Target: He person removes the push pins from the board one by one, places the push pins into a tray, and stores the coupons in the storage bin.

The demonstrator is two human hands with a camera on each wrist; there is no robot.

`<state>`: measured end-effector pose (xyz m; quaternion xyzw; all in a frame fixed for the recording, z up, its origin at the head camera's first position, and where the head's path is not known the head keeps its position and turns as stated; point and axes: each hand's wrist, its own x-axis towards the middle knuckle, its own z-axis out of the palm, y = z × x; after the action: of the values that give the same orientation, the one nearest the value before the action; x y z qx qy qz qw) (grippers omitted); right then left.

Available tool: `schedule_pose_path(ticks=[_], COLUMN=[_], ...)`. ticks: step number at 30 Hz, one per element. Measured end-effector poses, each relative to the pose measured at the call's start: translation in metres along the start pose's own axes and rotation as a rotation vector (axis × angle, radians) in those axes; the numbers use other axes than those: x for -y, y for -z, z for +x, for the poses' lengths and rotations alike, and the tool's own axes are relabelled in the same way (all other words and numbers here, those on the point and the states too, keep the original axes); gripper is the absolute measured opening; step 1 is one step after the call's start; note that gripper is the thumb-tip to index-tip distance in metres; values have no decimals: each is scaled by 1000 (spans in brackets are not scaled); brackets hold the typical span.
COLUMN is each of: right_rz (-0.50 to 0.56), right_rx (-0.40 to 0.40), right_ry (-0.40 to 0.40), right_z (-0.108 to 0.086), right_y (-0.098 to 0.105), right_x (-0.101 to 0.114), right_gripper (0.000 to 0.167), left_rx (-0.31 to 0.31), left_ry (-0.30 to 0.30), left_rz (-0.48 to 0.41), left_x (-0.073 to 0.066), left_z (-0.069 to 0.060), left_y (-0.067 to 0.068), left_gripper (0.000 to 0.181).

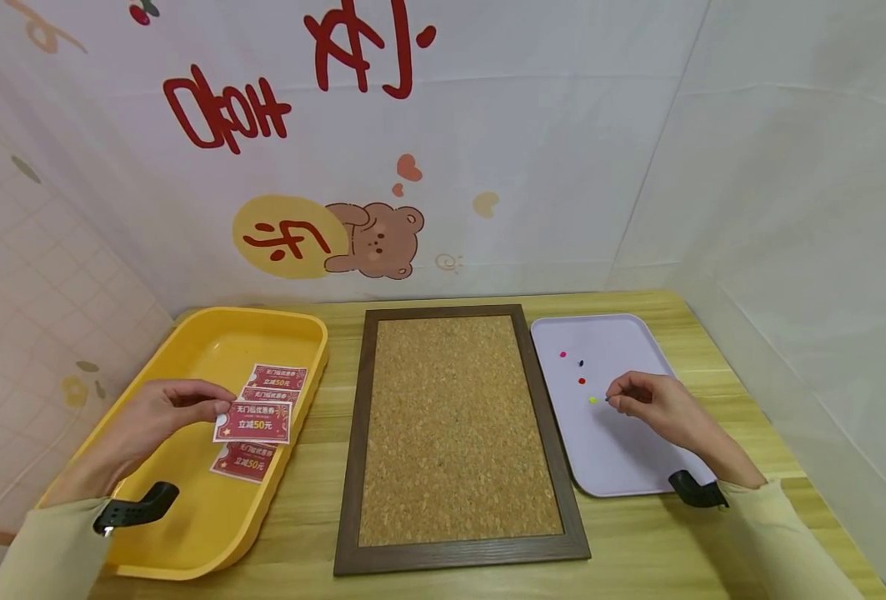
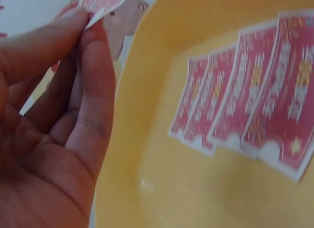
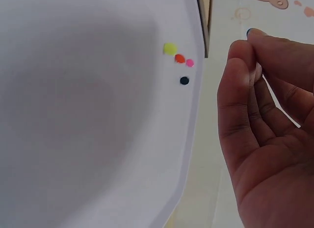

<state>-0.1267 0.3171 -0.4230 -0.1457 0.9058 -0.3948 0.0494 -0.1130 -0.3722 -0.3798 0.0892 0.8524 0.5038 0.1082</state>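
Note:
Between thumb and fingertips, my left hand (image 1: 159, 418) pinches a red paper coupon (image 1: 253, 423) by its left edge, above the yellow bin (image 1: 322, 354). Several more red coupons (image 2: 289, 100) lie overlapped in the bin. My right hand (image 1: 656, 406) is over the lilac tray (image 1: 611, 471), pinching a tiny dark blue thumbtack (image 3: 249, 32). Most of that tack is hidden by the fingers. On the tray lie a yellow tack (image 3: 170, 48), a red tack (image 3: 179, 58), a pink tack (image 3: 190, 63) and a dark tack (image 3: 184, 81).
A cork board (image 1: 458, 433) with a brown wooden frame lies between the bin and the tray on the wood-grain table (image 1: 307, 500). A white printed cloth (image 1: 533, 167) stands behind the table, with pale cloth along both sides.

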Motion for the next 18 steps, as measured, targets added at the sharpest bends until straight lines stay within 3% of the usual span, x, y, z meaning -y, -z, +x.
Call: schedule_pose_path(ticks=[7,14,18], right_rz=[7,-16,-43], right_rx=[3,12,27], right_ry=[0,-4,4], right_z=[1,3,3], right_y=[1,0,-1], right_x=[-12,-21,-26], right_gripper=[4,4,4], left_rx=[68,86,116], left_ry=[65,137,134], left_rz=[22,34,18], left_x=[14,25,33], left_z=[2,1,3], left_y=[14,16,18], left_gripper=[23,30,29])
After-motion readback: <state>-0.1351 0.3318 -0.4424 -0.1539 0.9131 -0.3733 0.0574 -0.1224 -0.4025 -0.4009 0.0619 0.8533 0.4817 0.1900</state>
